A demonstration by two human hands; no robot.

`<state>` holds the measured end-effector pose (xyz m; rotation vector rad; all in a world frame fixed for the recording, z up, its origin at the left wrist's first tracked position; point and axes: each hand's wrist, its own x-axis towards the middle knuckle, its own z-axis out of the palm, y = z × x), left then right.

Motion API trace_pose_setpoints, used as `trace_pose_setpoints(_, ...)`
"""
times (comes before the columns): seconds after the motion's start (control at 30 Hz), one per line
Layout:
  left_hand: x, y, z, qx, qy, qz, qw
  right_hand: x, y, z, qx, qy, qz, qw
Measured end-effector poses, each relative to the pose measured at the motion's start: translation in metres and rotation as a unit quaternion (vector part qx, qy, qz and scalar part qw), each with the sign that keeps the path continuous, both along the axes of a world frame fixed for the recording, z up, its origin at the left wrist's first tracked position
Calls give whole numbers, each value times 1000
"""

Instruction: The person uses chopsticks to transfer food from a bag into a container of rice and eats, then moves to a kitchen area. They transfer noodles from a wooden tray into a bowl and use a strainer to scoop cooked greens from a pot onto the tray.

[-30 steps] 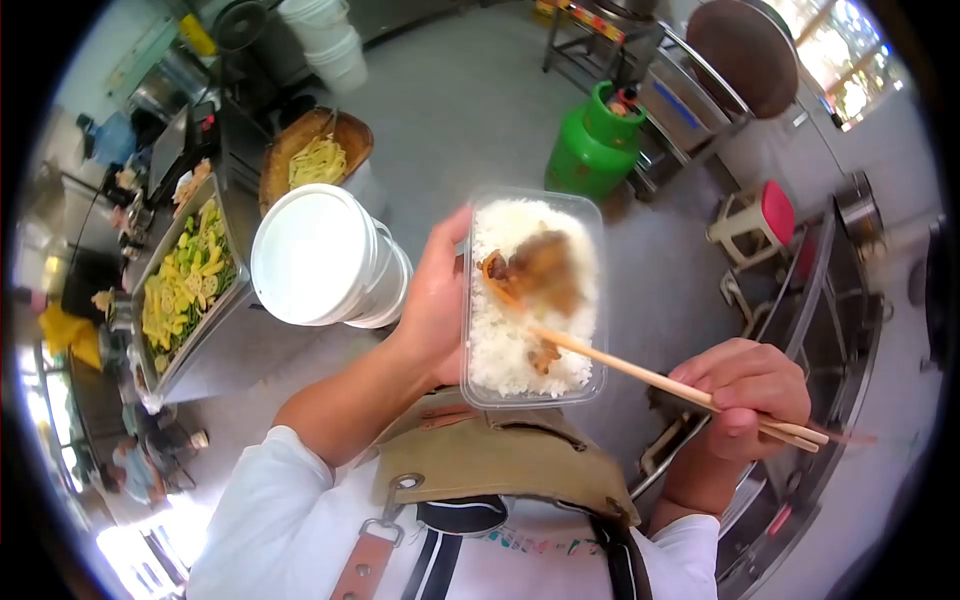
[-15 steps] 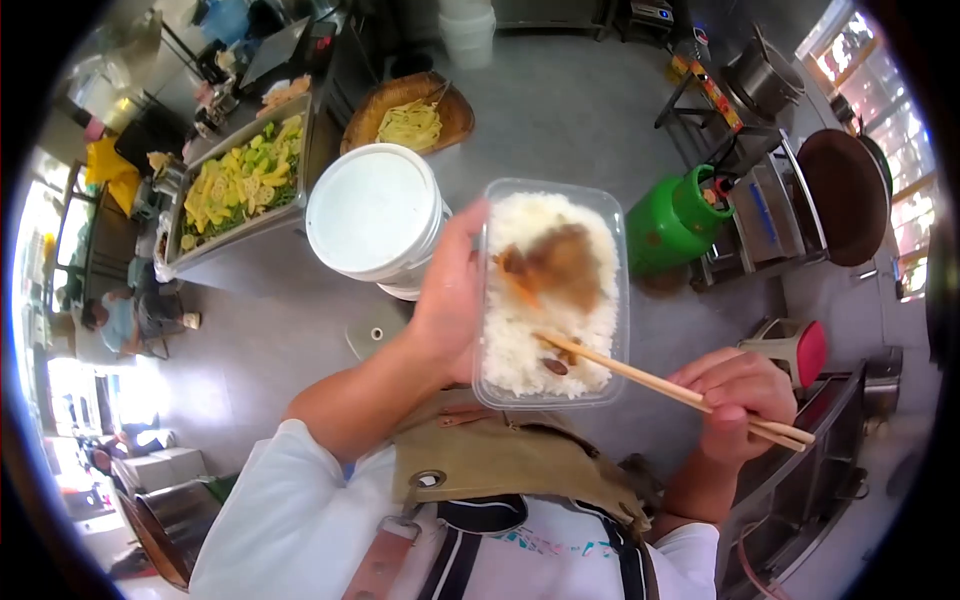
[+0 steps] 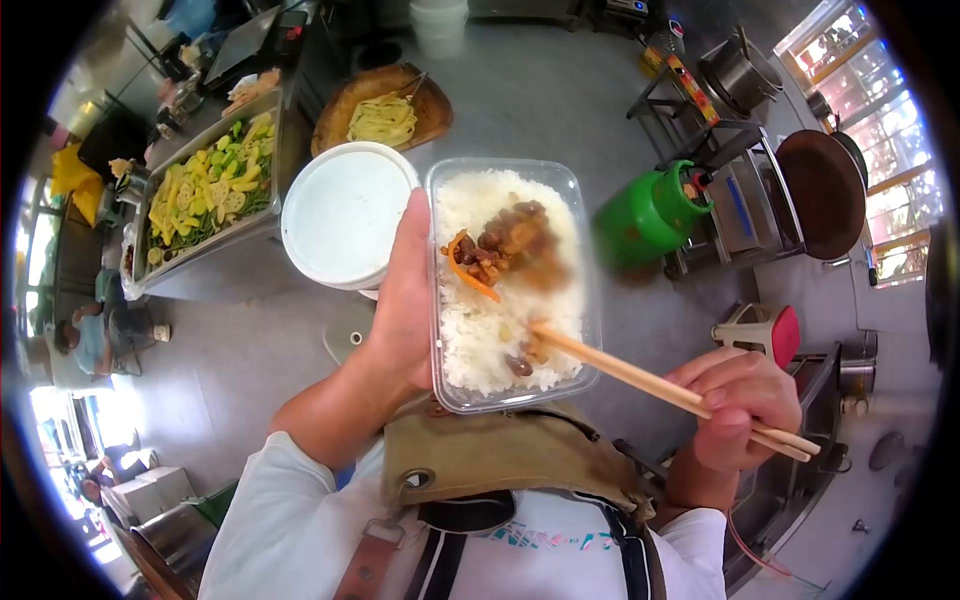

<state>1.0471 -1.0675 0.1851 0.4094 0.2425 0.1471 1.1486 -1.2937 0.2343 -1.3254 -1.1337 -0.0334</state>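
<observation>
My left hand (image 3: 398, 325) grips the left side of a clear plastic food container (image 3: 436, 375), held up in front of my chest. White rice (image 3: 470, 345) fills it, topped with brown beans and orange strips (image 3: 485, 255); part of this topping is blurred. Wooden chopsticks (image 3: 640, 378) are pinched in my right hand (image 3: 742, 405), below and right of the container. Their tips touch the rice near a few beans (image 3: 522, 362) in the lower part. I wear a tan apron (image 3: 490, 455) behind the container.
A white lidded bucket (image 3: 350, 215) stands left of the container. Beyond it are a metal tray of sliced vegetables (image 3: 282, 175) and a wooden bowl (image 3: 335, 125) with pale strips. A green gas cylinder (image 3: 650, 215), a red-topped stool (image 3: 785, 335) and a seated person (image 3: 92, 335) are farther off.
The container and my left hand have shifted left in view, as has the background. The chopstick tips stay in the lower rice, and my right hand has barely moved.
</observation>
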Motion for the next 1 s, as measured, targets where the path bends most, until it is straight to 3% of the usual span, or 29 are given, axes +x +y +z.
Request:
trace_pose_setpoints(0.1, 0, 7, -2, -62, -26, -8, 998, -1, -1, 9, 48, 62, -83, 993)
trace_pose_setpoints(0.23, -2, 12, -5, -163, -92, -42, 981, 3, -8, 24, -20, 137, -105, 985)
trace_pose_setpoints(0.5, 5, 3, 24, -138, -68, -78, 985, 1, -6, 37, -104, 142, -129, 976)
trace_pose_setpoints(0.57, 8, -4, 32, -113, -26, -66, 991, 3, -11, 33, -73, 180, -103, 976)
trace_pose_setpoints(0.77, 5, -18, 48, -226, -7, -43, 973, 11, -28, 36, -13, 206, 39, 978)
trace_pose_setpoints(0.87, -1, -15, 55, -228, 12, -43, 973, 40, -64, 73, -137, 218, 210, 943)
trace_pose_setpoints(1.0, -13, -15, 64, -211, 39, -73, 974, 53, -60, 91, -173, 250, 303, 903)
